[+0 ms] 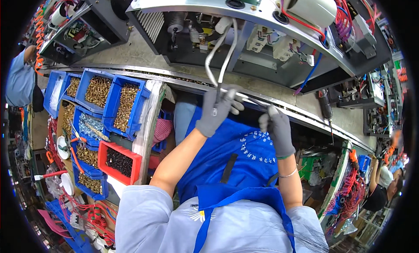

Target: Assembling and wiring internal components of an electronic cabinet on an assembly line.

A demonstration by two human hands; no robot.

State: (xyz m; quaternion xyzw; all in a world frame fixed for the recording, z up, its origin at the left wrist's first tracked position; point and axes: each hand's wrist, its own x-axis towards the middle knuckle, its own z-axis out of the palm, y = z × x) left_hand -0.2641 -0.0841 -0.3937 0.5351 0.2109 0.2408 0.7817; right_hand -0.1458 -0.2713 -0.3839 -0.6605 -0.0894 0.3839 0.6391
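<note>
Two white cables [211,56] come down out of an open metal machine chassis [183,50] toward my hands. My left hand [219,110], in a grey glove, is closed around them where a dark sleeve covers part of the cable. A stretch of white cable runs right from there, ending dark near my right hand [278,130]. The gloved fingers of that hand are pinched on this dark end, and they hide its tip. Both hands are above my blue apron [227,161], just in front of the bench edge.
Blue bins [94,89] of brass-coloured screws and fittings stand at the left, with a red bin [120,162] of black screws. A power screwdriver [325,105] is at the right beside the chassis. Bundled red and blue wires [349,194] hang lower right. Other people are at both sides.
</note>
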